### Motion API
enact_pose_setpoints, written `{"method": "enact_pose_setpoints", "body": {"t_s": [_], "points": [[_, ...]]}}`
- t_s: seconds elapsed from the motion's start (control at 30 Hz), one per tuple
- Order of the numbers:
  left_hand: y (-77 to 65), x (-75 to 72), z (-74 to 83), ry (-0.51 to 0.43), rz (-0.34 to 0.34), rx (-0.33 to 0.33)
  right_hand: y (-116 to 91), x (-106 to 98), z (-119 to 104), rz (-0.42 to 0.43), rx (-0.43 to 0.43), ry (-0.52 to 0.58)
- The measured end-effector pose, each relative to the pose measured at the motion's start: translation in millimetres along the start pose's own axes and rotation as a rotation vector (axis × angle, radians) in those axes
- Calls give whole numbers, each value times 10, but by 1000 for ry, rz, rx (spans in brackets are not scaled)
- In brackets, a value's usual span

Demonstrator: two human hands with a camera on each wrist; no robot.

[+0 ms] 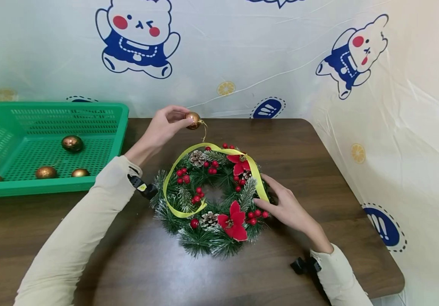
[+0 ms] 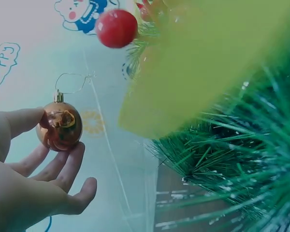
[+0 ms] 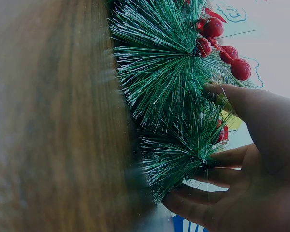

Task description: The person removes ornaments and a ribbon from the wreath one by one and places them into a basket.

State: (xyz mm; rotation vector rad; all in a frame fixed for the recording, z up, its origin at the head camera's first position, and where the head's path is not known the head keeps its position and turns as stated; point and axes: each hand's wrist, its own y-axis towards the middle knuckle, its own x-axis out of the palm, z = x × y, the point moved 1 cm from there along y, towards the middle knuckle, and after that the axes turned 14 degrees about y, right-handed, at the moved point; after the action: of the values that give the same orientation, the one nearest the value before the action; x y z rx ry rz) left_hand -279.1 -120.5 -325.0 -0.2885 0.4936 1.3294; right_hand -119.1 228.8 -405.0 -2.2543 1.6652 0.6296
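Note:
In the head view a green Christmas wreath (image 1: 194, 244) lies on the table, trimmed with red flowers (image 1: 235, 223), red berries and pine cones (image 1: 209, 219). A yellow ribbon (image 1: 170, 170) loops loosely over its top. Beyond the wreath's far left side, my left hand (image 1: 164, 127) pinches a shiny copper bauble (image 1: 193, 120) between thumb and fingers. The bauble's gold cap and thin hanging loop show in the left wrist view, where the ribbon is blurred close up. My right hand (image 1: 286, 208) grips the wreath's right edge, thumb on top and fingers along the outer side, as the right wrist view shows.
At the left stands a green plastic basket (image 1: 122, 140) holding several more baubles, among them a dark shiny one (image 1: 72, 143) and a glittery one (image 1: 46, 172). Behind the brown wooden table (image 1: 292, 144) hangs a printed pale sheet (image 1: 219, 46).

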Motion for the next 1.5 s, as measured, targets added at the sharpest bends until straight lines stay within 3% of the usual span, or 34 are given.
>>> {"method": "enact_pose_setpoints", "body": {"t_s": [0.67,0.93,1.13,1.33,1.5], "points": [[-496,-255,115,-114,84,88,-7,22,-2,1,8,-8],[-869,-396,177,-49,110,105,-9,20,2,-1,8,-9],[-1142,-557,188,-105,143,132,-11,2,-12,0,11,-22],[-1378,-752,168,-43,231,116,-20,-2,-29,-4,26,-15],[-1584,-926,55,-19,291,99,-15,11,-38,-5,23,-16]]}}
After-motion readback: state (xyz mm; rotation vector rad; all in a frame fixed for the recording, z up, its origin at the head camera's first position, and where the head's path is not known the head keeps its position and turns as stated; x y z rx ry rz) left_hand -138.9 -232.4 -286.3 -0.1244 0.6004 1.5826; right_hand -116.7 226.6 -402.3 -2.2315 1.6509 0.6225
